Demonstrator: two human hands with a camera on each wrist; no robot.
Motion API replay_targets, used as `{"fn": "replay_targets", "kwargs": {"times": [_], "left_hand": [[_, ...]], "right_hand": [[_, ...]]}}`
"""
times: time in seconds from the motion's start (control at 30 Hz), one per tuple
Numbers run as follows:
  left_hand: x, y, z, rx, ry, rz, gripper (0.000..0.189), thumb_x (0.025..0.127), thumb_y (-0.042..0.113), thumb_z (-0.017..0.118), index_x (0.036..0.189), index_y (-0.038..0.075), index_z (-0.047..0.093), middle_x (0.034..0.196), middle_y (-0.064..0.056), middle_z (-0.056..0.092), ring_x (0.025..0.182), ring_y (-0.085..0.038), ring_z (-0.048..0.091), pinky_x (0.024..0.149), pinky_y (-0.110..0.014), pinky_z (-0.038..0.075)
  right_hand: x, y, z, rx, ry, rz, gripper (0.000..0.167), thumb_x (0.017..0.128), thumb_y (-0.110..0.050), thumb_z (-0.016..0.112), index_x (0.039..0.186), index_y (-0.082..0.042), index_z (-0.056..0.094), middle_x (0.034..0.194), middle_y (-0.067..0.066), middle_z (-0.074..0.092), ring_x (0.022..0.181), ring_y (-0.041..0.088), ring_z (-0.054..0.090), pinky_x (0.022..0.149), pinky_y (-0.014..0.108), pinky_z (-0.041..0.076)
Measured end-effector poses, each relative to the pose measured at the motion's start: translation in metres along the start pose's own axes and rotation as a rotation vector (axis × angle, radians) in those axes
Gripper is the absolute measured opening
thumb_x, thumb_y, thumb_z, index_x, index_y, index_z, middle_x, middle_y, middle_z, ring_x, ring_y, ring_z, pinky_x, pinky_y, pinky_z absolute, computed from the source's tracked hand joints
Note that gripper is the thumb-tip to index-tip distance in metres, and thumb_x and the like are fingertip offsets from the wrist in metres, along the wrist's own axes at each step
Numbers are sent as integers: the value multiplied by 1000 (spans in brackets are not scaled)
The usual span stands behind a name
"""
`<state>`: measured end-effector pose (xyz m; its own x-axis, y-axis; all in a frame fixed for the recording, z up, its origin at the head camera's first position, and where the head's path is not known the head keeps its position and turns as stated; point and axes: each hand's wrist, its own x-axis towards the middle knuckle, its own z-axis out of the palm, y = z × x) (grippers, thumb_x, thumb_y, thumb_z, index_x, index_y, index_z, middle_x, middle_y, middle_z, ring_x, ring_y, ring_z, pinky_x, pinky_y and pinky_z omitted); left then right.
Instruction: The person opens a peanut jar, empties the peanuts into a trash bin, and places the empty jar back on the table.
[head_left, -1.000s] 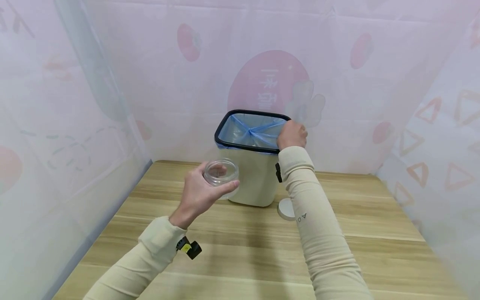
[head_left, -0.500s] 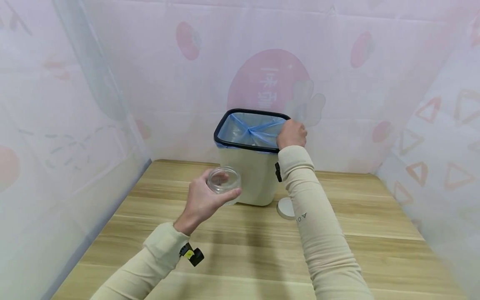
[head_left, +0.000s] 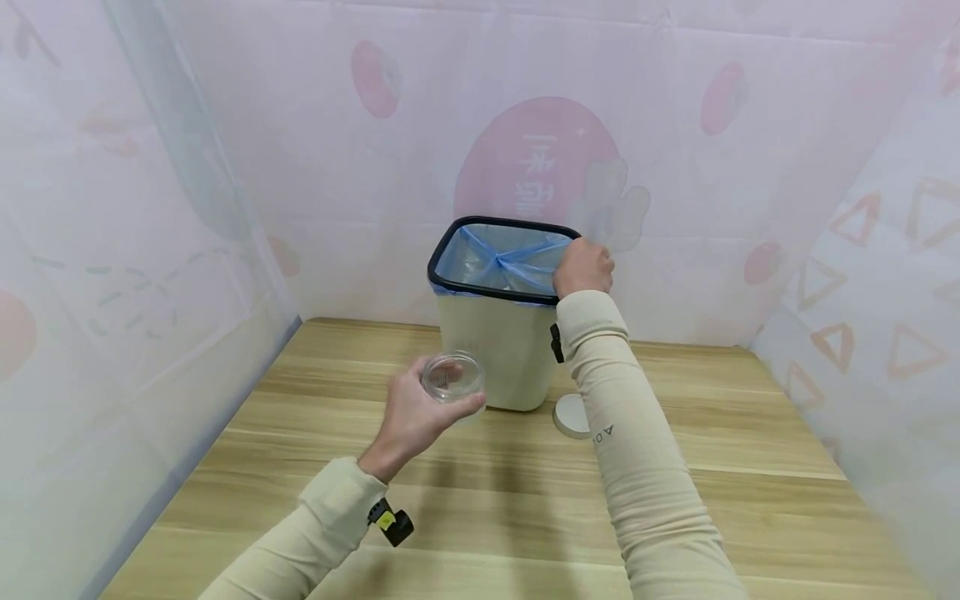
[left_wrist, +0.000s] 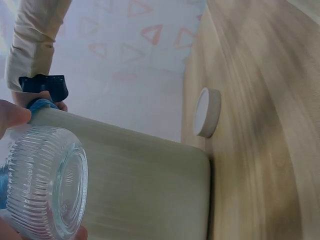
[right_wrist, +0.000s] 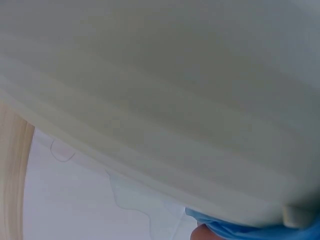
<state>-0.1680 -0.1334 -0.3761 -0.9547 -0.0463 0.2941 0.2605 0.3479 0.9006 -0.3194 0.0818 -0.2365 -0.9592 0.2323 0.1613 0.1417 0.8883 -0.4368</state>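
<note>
My left hand [head_left: 415, 414] holds a clear ribbed glass jar [head_left: 453, 377] with no lid on, in front of the bin and above the table. In the left wrist view the jar [left_wrist: 45, 182] appears lying sideways, its ridges and base showing. A cream trash bin [head_left: 498, 350] with a black rim and a blue bag [head_left: 480, 254] inside stands upright on the table. My right hand [head_left: 585, 267] grips the right side of the bin's rim; its fingertips are partly hidden. In the right wrist view the bin's wall [right_wrist: 160, 100] fills most of the picture.
A round white lid [head_left: 572, 416] lies on the wooden table [head_left: 480, 517], right of the bin's foot and partly behind my right sleeve. A printed cloth [head_left: 315, 167] hangs close behind the bin and along both sides.
My left hand has come down and slightly right with the jar, nearer to me. The right hand stays on the bin's rim, and the bin and lid have not moved.
</note>
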Motion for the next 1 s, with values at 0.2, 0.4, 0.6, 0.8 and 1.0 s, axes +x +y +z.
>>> {"fn": "replay_targets", "kwargs": {"times": [0.2,0.4,0.6,0.8,1.0], "left_hand": [[-5,-13,6,-16,-29,-51,69,74,32,96,132,12,64,124,-9,75,107,-24,74,91,-39,62],[-11,-27,11,-23,-42,-74,71,75,33,96,134,15,62,126,-5,74,115,-25,72,95,-42,61],[-18,-37,15,-39,-44,-111,74,74,34,96,135,15,60,128,-3,74,119,-24,70,100,-43,59],[-22,-46,18,-41,-44,-133,73,73,33,97,133,12,60,129,-3,73,124,-25,69,107,-48,56],[-26,-55,20,-25,-39,-143,73,74,36,96,132,11,60,131,-8,73,127,-29,68,112,-51,52]], "right_hand": [[0,1,0,-2,-3,-1,33,101,-7,58,129,7,66,128,33,62,120,47,63,97,54,60],[2,2,2,1,-5,-13,32,103,-7,55,129,7,67,126,34,63,118,48,65,95,54,61],[2,2,2,-7,-4,-23,30,103,-7,56,126,7,69,124,33,64,115,48,66,94,54,61],[3,1,3,-5,-10,-14,28,103,-7,58,125,5,69,123,32,64,115,47,66,93,53,62],[1,-2,2,5,-8,-15,29,103,-7,57,126,6,68,123,32,64,115,47,65,92,54,62]]}}
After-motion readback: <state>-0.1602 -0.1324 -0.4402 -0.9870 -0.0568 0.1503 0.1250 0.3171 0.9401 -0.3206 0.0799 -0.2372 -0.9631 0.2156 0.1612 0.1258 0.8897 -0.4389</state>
